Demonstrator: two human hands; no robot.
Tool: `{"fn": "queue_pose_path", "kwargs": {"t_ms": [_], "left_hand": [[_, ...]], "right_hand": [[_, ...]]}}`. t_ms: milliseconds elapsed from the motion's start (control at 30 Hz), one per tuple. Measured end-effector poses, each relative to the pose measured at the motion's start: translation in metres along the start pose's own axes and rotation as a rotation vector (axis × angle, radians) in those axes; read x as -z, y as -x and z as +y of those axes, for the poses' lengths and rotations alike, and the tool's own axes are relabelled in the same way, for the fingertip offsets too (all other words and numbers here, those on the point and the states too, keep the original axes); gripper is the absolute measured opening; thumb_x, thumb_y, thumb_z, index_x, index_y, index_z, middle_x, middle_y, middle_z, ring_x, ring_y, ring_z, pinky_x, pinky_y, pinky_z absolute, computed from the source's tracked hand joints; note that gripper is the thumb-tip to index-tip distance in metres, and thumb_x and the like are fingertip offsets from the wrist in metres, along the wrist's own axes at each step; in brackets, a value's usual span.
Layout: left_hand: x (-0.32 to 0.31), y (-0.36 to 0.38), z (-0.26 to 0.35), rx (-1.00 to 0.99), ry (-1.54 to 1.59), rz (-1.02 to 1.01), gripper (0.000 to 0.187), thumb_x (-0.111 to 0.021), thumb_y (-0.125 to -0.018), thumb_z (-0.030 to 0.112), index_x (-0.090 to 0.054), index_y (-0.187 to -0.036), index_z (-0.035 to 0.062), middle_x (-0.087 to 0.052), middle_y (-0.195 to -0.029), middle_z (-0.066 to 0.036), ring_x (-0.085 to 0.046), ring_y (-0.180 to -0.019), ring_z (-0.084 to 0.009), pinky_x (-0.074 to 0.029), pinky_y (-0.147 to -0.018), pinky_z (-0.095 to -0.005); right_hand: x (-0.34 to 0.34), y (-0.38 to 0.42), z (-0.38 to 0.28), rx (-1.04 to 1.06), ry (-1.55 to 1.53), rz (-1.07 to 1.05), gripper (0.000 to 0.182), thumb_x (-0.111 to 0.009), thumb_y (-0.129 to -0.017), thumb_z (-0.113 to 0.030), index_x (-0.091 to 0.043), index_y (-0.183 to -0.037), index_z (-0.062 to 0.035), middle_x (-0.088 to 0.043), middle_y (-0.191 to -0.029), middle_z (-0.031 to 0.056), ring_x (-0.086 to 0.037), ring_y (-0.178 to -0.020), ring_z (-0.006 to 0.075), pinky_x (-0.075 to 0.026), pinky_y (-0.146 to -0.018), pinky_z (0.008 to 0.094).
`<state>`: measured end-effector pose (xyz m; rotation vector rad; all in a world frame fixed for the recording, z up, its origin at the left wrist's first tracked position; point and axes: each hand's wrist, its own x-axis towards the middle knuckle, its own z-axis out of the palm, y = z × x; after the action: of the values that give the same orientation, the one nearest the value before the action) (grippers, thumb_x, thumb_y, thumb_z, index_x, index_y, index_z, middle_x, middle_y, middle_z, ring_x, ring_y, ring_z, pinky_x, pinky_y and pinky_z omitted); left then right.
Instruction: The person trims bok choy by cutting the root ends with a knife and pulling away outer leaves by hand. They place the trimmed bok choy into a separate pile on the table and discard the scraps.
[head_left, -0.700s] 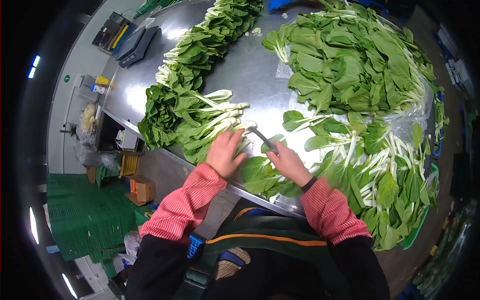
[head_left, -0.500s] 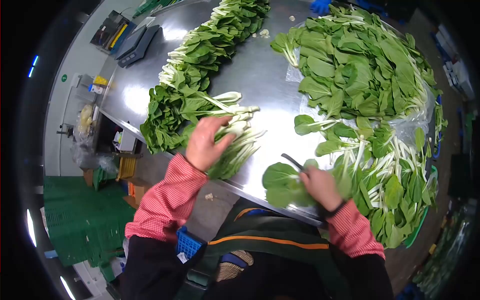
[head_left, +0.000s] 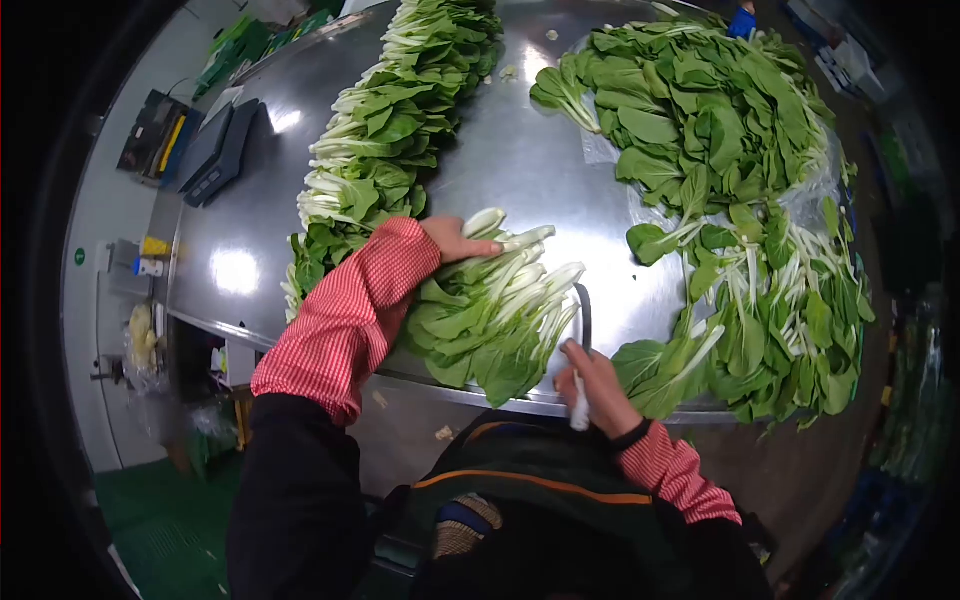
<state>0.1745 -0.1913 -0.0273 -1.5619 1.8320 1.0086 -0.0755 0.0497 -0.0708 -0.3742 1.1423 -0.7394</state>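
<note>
My left hand [head_left: 460, 242] is closed at the stem ends of a loose bunch of bok choy [head_left: 500, 300], thumb across the pale stalks and the other fingers largely hidden. The bunch lies near the table's front edge, leaves toward me. My right hand [head_left: 597, 385] grips a curved knife [head_left: 586, 312] by its white handle. Its dark blade points up and away, right beside the stalk ends of the bunch. Just right of that hand, more bok choy leaves [head_left: 660, 370] reach over the metal table [head_left: 530, 180].
A long row of bok choy [head_left: 385, 120] runs away from me on the left. Larger heaps [head_left: 700, 120] cover the right side, partly on clear plastic. A dark scale [head_left: 222, 155] stands at the far left. Someone's blue-gloved hand [head_left: 742, 22] shows at the far right.
My right hand has moved left toward the bunch, and the leaves formerly by it are no longer there. My left hand has shifted slightly right and up along the stalks. The view has turned.
</note>
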Motion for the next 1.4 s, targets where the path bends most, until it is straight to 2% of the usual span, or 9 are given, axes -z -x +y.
{"fn": "queue_pose_path", "kwargs": {"t_ms": [67, 233, 333, 500, 633, 733, 1000, 1233, 1400], "left_hand": [[-0.018, -0.004, -0.010, -0.075, 0.083, -0.002, 0.111, -0.053, -0.064, 0.088, -0.059, -0.122, -0.0059, -0.064, -0.115, -0.026, -0.062, -0.110, -0.0363, -0.048, -0.096, -0.0400], [-0.061, -0.005, -0.039, -0.271, 0.483, 0.016, 0.092, -0.069, -0.075, 0.066, -0.050, -0.134, -0.0012, -0.061, -0.122, -0.021, -0.060, -0.112, -0.0288, -0.044, -0.100, -0.0356], [-0.076, 0.003, -0.041, -0.179, 0.604, 0.158, 0.086, -0.075, -0.075, 0.057, -0.051, -0.133, -0.0015, -0.063, -0.120, -0.018, -0.061, -0.109, -0.0259, -0.043, -0.099, -0.0326], [-0.043, 0.043, -0.016, -0.012, 0.126, 0.572, 0.072, -0.074, -0.077, 0.045, -0.055, -0.130, 0.0001, -0.066, -0.107, -0.023, -0.065, -0.098, -0.0304, -0.051, -0.088, -0.0374], [-0.037, 0.037, -0.022, -0.093, 0.222, 0.628, 0.060, -0.072, -0.081, 0.038, -0.057, -0.126, 0.0014, -0.064, -0.111, -0.021, -0.064, -0.100, -0.0307, -0.050, -0.088, -0.0379], [-0.049, 0.041, -0.019, -0.217, 0.092, 0.640, 0.057, -0.073, -0.081, 0.037, -0.059, -0.125, 0.0035, -0.064, -0.112, -0.019, -0.063, -0.101, -0.0294, -0.049, -0.089, -0.0383], [-0.063, 0.028, -0.034, -0.137, 0.469, 0.720, 0.034, -0.071, -0.085, 0.028, -0.068, -0.112, 0.0083, -0.063, -0.097, -0.014, -0.063, -0.094, -0.0273, -0.047, -0.086, -0.0344], [-0.067, 0.047, -0.020, -0.272, 0.300, 0.902, 0.035, -0.073, -0.081, 0.022, -0.067, -0.111, 0.0058, -0.063, -0.102, -0.013, -0.060, -0.098, -0.0305, -0.046, -0.088, -0.0352], [-0.060, 0.066, -0.033, -0.201, 0.575, 0.762, 0.049, -0.067, -0.085, 0.043, -0.065, -0.116, 0.0043, -0.065, -0.108, -0.015, -0.061, -0.104, -0.0303, -0.047, -0.091, -0.0377]], "right_hand": [[-0.023, -0.010, -0.004, 0.056, -0.003, 0.023, 0.048, -0.054, -0.097, -0.044, -0.056, -0.085, 0.0025, -0.056, -0.056, 0.0077, -0.047, -0.040, 0.0120, -0.039, -0.040, 0.0251], [-0.041, -0.026, 0.000, 0.024, -0.164, 0.015, 0.041, -0.062, -0.093, -0.039, -0.053, -0.098, 0.0002, -0.057, -0.061, 0.0074, -0.048, -0.045, 0.0109, -0.038, -0.041, 0.0247], [-0.041, -0.030, 0.000, 0.024, -0.154, 0.042, 0.039, -0.062, -0.093, -0.038, -0.053, -0.097, -0.0003, -0.057, -0.061, 0.0070, -0.048, -0.045, 0.0111, -0.038, -0.042, 0.0250], [-0.016, -0.028, -0.002, 0.007, -0.066, 0.002, 0.034, -0.062, -0.093, -0.034, -0.055, -0.093, -0.0006, -0.057, -0.061, 0.0068, -0.048, -0.046, 0.0114, -0.039, -0.042, 0.0258], [0.010, -0.025, -0.015, 0.084, 0.064, 0.147, 0.025, -0.062, -0.092, -0.027, -0.056, -0.087, -0.0034, -0.056, -0.058, 0.0043, -0.046, -0.042, 0.0098, -0.036, -0.039, 0.0248], [0.027, -0.035, -0.039, 0.267, 0.207, 0.253, 0.025, -0.063, -0.092, -0.025, -0.058, -0.078, -0.0047, -0.054, -0.055, -0.0002, -0.043, -0.040, 0.0071, -0.033, -0.038, 0.0236], [-0.023, -0.104, -0.132, 0.516, 0.507, 0.039, 0.026, -0.065, -0.088, -0.025, -0.060, -0.082, -0.0003, -0.057, -0.061, 0.0021, -0.051, -0.047, 0.0101, -0.039, -0.042, 0.0249], [-0.080, -0.156, -0.151, 0.293, 0.432, -0.164, 0.030, -0.066, -0.088, -0.027, -0.058, -0.088, 0.0010, -0.056, -0.063, 0.0025, -0.051, -0.047, 0.0099, -0.040, -0.041, 0.0253], [-0.036, -0.130, -0.160, 0.376, 0.465, -0.127, 0.023, -0.066, -0.090, -0.024, -0.057, -0.090, -0.0030, -0.053, -0.060, -0.0021, -0.048, -0.045, 0.0076, -0.039, -0.040, 0.0226]]}}
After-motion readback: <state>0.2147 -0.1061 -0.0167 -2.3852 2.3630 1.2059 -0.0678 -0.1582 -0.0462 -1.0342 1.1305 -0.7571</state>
